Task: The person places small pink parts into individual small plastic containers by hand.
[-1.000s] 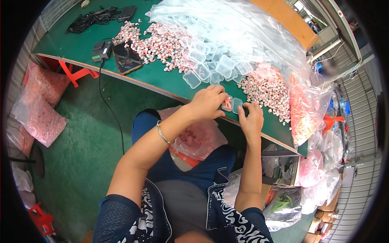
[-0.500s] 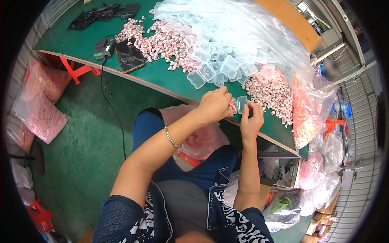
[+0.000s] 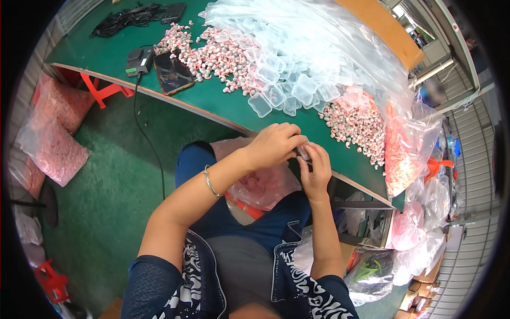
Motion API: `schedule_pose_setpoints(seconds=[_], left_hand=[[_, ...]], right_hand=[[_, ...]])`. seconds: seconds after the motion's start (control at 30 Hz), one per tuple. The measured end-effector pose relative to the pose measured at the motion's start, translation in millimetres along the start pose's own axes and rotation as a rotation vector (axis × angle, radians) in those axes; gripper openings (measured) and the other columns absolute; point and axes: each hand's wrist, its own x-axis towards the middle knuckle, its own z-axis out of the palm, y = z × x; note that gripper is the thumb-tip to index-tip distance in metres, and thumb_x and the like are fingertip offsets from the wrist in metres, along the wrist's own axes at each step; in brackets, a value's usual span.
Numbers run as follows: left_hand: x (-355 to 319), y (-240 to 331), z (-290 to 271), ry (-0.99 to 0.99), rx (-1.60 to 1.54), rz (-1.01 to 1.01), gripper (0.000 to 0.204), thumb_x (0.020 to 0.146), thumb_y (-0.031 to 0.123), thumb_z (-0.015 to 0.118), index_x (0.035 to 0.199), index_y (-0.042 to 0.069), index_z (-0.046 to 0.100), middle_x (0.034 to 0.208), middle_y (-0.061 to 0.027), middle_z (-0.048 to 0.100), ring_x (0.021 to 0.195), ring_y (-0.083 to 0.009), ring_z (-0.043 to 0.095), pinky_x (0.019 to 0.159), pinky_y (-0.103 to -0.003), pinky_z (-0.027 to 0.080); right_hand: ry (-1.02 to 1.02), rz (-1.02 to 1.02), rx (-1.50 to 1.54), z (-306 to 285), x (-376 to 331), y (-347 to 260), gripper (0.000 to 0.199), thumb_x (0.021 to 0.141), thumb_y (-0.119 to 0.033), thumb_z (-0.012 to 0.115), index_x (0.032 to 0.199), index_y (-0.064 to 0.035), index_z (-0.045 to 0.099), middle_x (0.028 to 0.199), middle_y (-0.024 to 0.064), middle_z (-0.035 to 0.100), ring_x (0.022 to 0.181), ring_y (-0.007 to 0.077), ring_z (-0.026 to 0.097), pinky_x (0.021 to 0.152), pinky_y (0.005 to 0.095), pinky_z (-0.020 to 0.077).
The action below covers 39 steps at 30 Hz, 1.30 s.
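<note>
A small clear plastic box (image 3: 303, 152) is gripped between my two hands, just off the table's front edge. Its lid looks folded down, though fingers cover much of it. My left hand (image 3: 275, 142) pinches the box from the left, fingers bent over its top. On the other side, my right hand (image 3: 316, 169) has thumb and fingers closed on it. Beyond them lies a heap of open clear plastic boxes (image 3: 304, 89). Small pink-and-grey pieces (image 3: 353, 122) are piled to the right, and another pile of such pieces (image 3: 220, 58) spreads to the left.
A phone (image 3: 173, 73) and a black corded device (image 3: 139, 61) lie near the green table's left front edge; the cord (image 3: 139, 117) hangs down. A large clear plastic sheet (image 3: 329, 37) covers the back. A bag of pink pieces (image 3: 401, 159) stands right. Another bag (image 3: 260, 183) rests at my lap.
The box's raised lid has come down, and my hands have closed around it. Both hands have shifted slightly left and nearer to me.
</note>
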Motion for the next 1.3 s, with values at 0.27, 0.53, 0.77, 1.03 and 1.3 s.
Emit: schedule_pose_setpoints(seconds=[0.27, 0.53, 0.77, 1.03, 1.3], left_hand=[[-2.0, -0.1, -1.5, 0.010, -0.246, -0.079, 0.021, 0.086, 0.019, 0.072, 0.098, 0.003, 0.064, 0.087, -0.0133, 0.059, 0.076, -0.0331, 0.061, 0.065, -0.040, 0.050], [-14.6, 20.9, -11.2, -0.003, -0.252, -0.202, 0.019, 0.088, 0.023, 0.071, 0.087, 0.005, 0.066, 0.079, -0.0115, 0.057, 0.070, -0.0320, 0.061, 0.061, -0.041, 0.049], [-97.3, 5.1, 66.9, -0.409, 0.028, -0.257, 0.033, 0.089, 0.039, 0.067, 0.081, 0.008, 0.070, 0.081, -0.0127, 0.066, 0.070, -0.0327, 0.065, 0.060, -0.044, 0.052], [-90.8, 12.7, 38.3, -0.296, -0.099, -0.192, 0.015, 0.081, 0.019, 0.071, 0.089, 0.007, 0.068, 0.084, -0.0125, 0.065, 0.077, -0.0302, 0.065, 0.068, -0.041, 0.053], [-28.6, -6.8, -69.4, 0.359, 0.174, -0.319, 0.014, 0.079, 0.002, 0.070, 0.092, 0.006, 0.067, 0.079, -0.0087, 0.061, 0.066, -0.0264, 0.062, 0.059, -0.035, 0.049]], right_hand=[[-0.068, 0.405, 0.490, -8.5, 5.8, -0.6, 0.020, 0.095, -0.010, 0.067, 0.110, 0.0032, 0.065, 0.107, 0.0092, 0.065, 0.094, 0.0150, 0.061, 0.080, 0.0266, 0.0494], [-0.321, 0.482, 0.734, -20.0, 29.9, 12.9, 0.020, 0.093, -0.013, 0.067, 0.105, 0.0028, 0.067, 0.089, 0.0074, 0.064, 0.070, 0.0110, 0.057, 0.062, 0.0239, 0.0453], [-0.027, -0.048, 0.082, 37.8, 83.0, -15.6, 0.031, 0.079, -0.004, 0.070, 0.110, -0.0067, 0.067, 0.106, 0.0127, 0.063, 0.097, 0.0322, 0.060, 0.083, 0.0399, 0.0490], [0.046, -0.125, -0.039, 74.8, 96.4, -3.5, 0.022, 0.078, 0.001, 0.068, 0.097, -0.0078, 0.069, 0.107, 0.0128, 0.062, 0.096, 0.0322, 0.060, 0.078, 0.0410, 0.0492], [0.031, 0.024, 0.129, 10.2, 55.4, 22.7, 0.018, 0.080, 0.009, 0.068, 0.094, -0.0036, 0.068, 0.105, 0.0131, 0.061, 0.093, 0.0290, 0.063, 0.076, 0.0354, 0.0524]])
